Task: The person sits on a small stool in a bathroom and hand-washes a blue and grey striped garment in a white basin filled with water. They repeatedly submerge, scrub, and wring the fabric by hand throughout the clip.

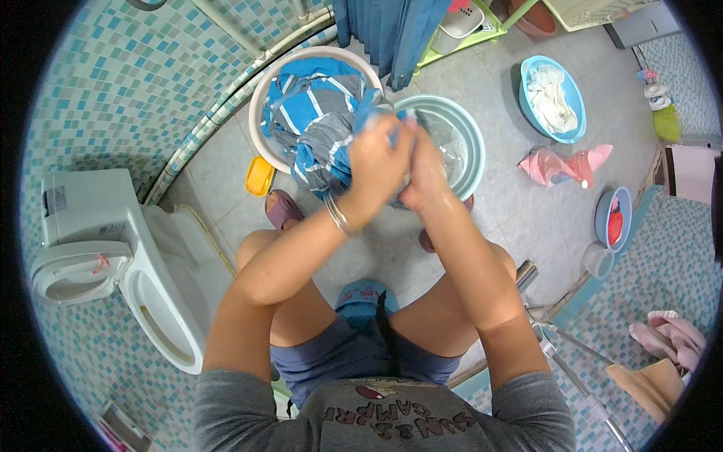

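In front of me, my left hand (379, 162) and my right hand (427, 167) are close together, both closed on a blue, grey and white striped cloth (325, 105). The fingers are smeared by motion, and the gripped part is mostly hidden. The rest of the cloth heaps in a large pale basin (260, 102) at the far left, some hanging over its near rim. Under my right hand stands a pale blue-green basin (474, 143) that looks to hold water. A silvery bracelet circles my left wrist.
A yellow container (260, 175) lies left of the basins. To the right are a blue basin (525, 98) with white cloth, a pink plastic bag (553, 166) and a smaller blue basin (608, 203). A white toilet (154, 301) stands left; a blue curtain (392, 38) hangs beyond.
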A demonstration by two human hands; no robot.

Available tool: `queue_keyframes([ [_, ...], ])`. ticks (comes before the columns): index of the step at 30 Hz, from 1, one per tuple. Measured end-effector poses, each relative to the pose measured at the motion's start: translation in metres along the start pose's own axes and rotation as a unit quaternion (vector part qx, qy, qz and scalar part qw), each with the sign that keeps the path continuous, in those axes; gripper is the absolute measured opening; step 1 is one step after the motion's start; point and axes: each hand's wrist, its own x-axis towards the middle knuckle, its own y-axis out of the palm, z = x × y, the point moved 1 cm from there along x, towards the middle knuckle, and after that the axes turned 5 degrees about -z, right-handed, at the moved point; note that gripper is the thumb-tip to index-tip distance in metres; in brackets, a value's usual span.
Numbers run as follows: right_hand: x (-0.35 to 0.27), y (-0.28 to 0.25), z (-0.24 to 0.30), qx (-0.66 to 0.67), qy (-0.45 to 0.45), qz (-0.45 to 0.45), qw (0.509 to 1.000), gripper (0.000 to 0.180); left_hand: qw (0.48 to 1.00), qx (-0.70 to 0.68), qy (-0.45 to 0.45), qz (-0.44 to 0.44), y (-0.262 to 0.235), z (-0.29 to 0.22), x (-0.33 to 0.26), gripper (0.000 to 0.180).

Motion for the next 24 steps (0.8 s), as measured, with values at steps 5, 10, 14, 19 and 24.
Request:
queue_keyframes([
  [5,0.027,-0.026,-0.002,0.065,-0.005,0.099,0.993,0.032,0.989,0.006,0.113,0.091,0.001,-0.013,-0.016,0.022],
  [10,-0.008,0.014,0.002,0.06,0.002,0.014,0.998,0.035,0.99,-0.016,-0.136,0.043,-0.002,0.016,0.026,0.024],
  [14,0.027,-0.017,0.016,-0.008,0.051,-0.054,0.997,0.036,0.989,0.032,0.141,0.036,0.003,-0.014,-0.022,0.018],
  [19,-0.004,0.013,-0.006,0.08,0.001,-0.054,0.995,0.029,0.998,0.018,-0.024,0.053,-0.001,0.014,0.019,0.025],
  [24,0.009,-0.003,0.004,-0.034,-0.077,-0.059,0.995,0.032,0.996,0.01,0.062,0.064,-0.009,-0.02,-0.028,0.022],
])
